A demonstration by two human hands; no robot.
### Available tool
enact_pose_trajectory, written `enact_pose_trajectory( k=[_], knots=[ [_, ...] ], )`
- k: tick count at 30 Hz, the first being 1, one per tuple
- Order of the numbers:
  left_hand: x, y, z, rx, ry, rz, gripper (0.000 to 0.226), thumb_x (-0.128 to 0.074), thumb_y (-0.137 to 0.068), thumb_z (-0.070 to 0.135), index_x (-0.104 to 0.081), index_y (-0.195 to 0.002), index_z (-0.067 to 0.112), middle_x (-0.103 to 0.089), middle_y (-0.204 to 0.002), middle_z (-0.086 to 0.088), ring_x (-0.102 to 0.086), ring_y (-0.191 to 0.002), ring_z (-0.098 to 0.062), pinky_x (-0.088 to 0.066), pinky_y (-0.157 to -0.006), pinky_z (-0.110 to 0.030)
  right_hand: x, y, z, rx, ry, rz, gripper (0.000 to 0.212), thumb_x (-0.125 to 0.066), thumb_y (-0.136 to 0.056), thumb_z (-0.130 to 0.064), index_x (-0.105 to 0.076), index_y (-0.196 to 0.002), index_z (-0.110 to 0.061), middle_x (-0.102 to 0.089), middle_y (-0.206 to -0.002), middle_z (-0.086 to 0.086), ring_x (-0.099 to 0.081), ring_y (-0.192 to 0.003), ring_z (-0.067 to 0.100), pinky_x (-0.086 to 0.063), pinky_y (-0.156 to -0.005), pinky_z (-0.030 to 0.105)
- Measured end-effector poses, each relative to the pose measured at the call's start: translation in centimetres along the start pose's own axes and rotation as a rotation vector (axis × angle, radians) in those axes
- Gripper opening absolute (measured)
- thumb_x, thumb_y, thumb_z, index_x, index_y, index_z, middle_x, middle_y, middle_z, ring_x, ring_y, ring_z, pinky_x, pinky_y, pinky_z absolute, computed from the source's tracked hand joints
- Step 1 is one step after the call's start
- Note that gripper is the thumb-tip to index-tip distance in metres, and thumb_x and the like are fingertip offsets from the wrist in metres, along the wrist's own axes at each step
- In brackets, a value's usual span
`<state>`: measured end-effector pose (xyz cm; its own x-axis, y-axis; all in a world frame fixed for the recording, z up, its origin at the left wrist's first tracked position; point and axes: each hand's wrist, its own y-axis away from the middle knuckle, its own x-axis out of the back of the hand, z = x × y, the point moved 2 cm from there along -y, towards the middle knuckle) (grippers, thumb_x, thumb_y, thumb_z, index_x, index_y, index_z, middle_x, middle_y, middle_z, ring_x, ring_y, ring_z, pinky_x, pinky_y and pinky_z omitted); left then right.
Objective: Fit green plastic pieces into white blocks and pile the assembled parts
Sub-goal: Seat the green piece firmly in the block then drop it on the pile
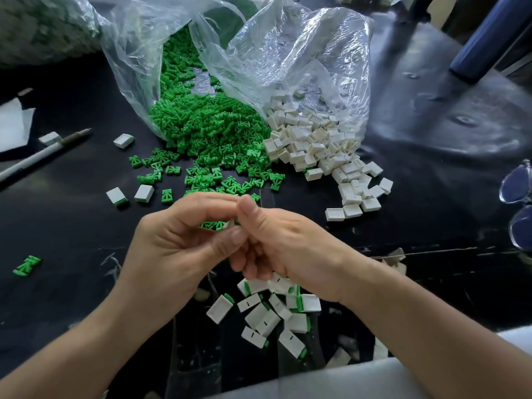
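Fingers [201, 205] of the left hand [172, 249] and right hand [290, 243] curl together, pinching a green piece [213, 225] above the black table [72, 226]. Just beneath lies the pile of assembled parts [273, 315]. Beyond, loose green pieces [201, 131] and white blocks [316, 145] spill from clear bags [302, 53].
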<state>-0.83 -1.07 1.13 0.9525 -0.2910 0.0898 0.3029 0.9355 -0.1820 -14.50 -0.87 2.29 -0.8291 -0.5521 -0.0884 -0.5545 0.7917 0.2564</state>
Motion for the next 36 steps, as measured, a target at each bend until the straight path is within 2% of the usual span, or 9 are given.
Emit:
enact_pose_trajectory(
  k=[3,6,9,14,17,23,29,33,36],
  knots=[
    [0.14,-0.01,-0.09,0.006,-0.022,0.013,0.034,-0.068,-0.073,0.038,-0.067,-0.097,0.014,-0.069,-0.091,-0.006,-0.063,-0.081,-0.019,-0.051,-0.078,-0.056,-0.15,0.04,-0.3,-0.009,0.01,0.01,0.047,-0.034,-0.073,-0.054,-0.055,-0.077,-0.012,-0.05,-0.062,-0.003,-0.044,-0.052,0.005,-0.035,-0.049,0.016],
    [0.13,0.06,0.05,-0.003,-0.004,0.027,0.034,-0.068,-0.073,0.038,-0.067,-0.095,0.013,-0.069,-0.093,-0.008,-0.065,-0.084,-0.026,-0.05,-0.078,-0.061,0.07,-0.07,-0.11,-0.01,0.04,0.012,0.066,-0.036,-0.072,-0.054,-0.058,-0.096,0.003,-0.049,-0.061,-0.005,-0.043,-0.05,0.003,-0.034,-0.047,0.013],
    [-0.06,0.04,0.24,-0.017,0.005,0.033,0.039,-0.069,-0.071,0.045,-0.067,-0.092,0.012,-0.068,-0.094,-0.012,-0.065,-0.085,-0.034,-0.05,-0.076,-0.062,0.09,-0.12,-0.02,0.002,-0.012,-0.004,0.053,-0.037,-0.074,-0.052,-0.057,-0.084,-0.004,-0.052,-0.061,-0.005,-0.045,-0.051,0.005,-0.033,-0.048,0.016],
    [0.25,0.0,0.31,0.052,0.147,0.039,0.042,-0.078,-0.064,0.039,-0.073,-0.096,0.012,-0.068,-0.088,-0.019,-0.064,-0.067,-0.038,-0.057,-0.062,-0.042,0.19,-0.16,-0.02,0.026,-0.075,-0.011,0.036,-0.04,-0.076,-0.045,-0.053,-0.075,-0.012,-0.055,-0.063,-0.004,-0.048,-0.054,0.006,-0.032,-0.051,0.02],
    [0.44,-0.08,0.31,0.113,0.177,0.008,0.043,-0.078,-0.059,0.04,-0.075,-0.094,0.016,-0.071,-0.097,-0.013,-0.068,-0.078,-0.025,-0.055,-0.067,-0.028,0.29,-0.17,-0.1,0.037,-0.023,-0.002,0.035,-0.038,-0.077,-0.046,-0.052,-0.077,-0.013,-0.055,-0.064,-0.005,-0.048,-0.055,0.005,-0.033,-0.052,0.019],
    [0.56,-0.25,0.16,0.175,0.171,0.011,0.029,-0.069,-0.061,0.021,-0.076,-0.089,0.017,-0.071,-0.103,-0.007,-0.069,-0.085,-0.025,-0.056,-0.073,-0.03,0.45,-0.16,-0.1,0.039,0.042,0.017,0.034,-0.038,-0.076,-0.047,-0.053,-0.08,-0.016,-0.055,-0.066,-0.006,-0.049,-0.058,0.005,-0.035,-0.056,0.02],
    [0.16,-0.24,0.55,0.157,0.196,-0.005,0.027,-0.067,-0.066,0.009,-0.075,-0.092,0.011,-0.066,-0.08,-0.029,-0.063,-0.065,-0.037,-0.055,-0.064,-0.028,0.43,-0.22,0.06,0.038,0.109,0.041,0.051,-0.034,-0.079,-0.049,-0.057,-0.092,-0.005,-0.055,-0.067,-0.006,-0.049,-0.058,0.005,-0.036,-0.055,0.018],
    [-0.05,-0.02,0.4,0.131,0.159,0.017,0.022,-0.063,-0.07,0.01,-0.076,-0.087,0.016,-0.072,-0.097,-0.01,-0.069,-0.077,-0.023,-0.054,-0.068,-0.023,0.23,-0.26,0.16,0.055,0.151,0.132,0.029,-0.039,-0.093,-0.036,-0.053,-0.074,-0.02,-0.054,-0.066,-0.006,-0.047,-0.055,0.002,-0.037,-0.054,0.012],
    [0.07,0.06,0.03,0.12,0.142,0.035,0.023,-0.067,-0.065,0.024,-0.077,-0.086,0.022,-0.071,-0.106,-0.003,-0.068,-0.092,-0.017,-0.053,-0.076,-0.024,0.13,-0.4,0.27,0.083,0.132,0.175,0.026,-0.043,-0.088,-0.04,-0.053,-0.07,-0.024,-0.053,-0.064,-0.006,-0.046,-0.055,0.004,-0.037,-0.055,0.014]
  ],
)
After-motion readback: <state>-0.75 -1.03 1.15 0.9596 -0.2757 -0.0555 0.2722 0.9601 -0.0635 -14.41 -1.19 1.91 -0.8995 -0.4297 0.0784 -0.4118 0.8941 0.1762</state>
